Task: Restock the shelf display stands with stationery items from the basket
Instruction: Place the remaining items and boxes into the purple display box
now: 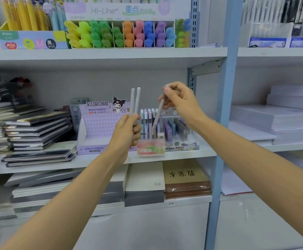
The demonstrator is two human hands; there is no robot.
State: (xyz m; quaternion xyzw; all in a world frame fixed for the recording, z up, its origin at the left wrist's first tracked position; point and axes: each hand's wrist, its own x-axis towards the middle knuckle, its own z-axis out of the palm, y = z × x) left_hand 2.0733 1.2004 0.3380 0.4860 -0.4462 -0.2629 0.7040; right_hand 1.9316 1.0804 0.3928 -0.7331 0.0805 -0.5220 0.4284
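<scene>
My left hand grips two pale grey pens upright in front of the middle shelf. My right hand pinches the top of a third pale pen, which slants down with its lower end inside a small clear display stand with a pink and green label. That stand sits at the shelf's front edge. Behind it are pastel pens or lead cases in a display box. A purple KUROMI display box to the left looks mostly empty. The basket is out of sight.
Stacked dark notebooks fill the shelf's left side. Highlighters in a Hi-Line stand line the shelf above. Paper reams lie in the right bay beyond a blue upright post. Notebooks and a brown pack lie below.
</scene>
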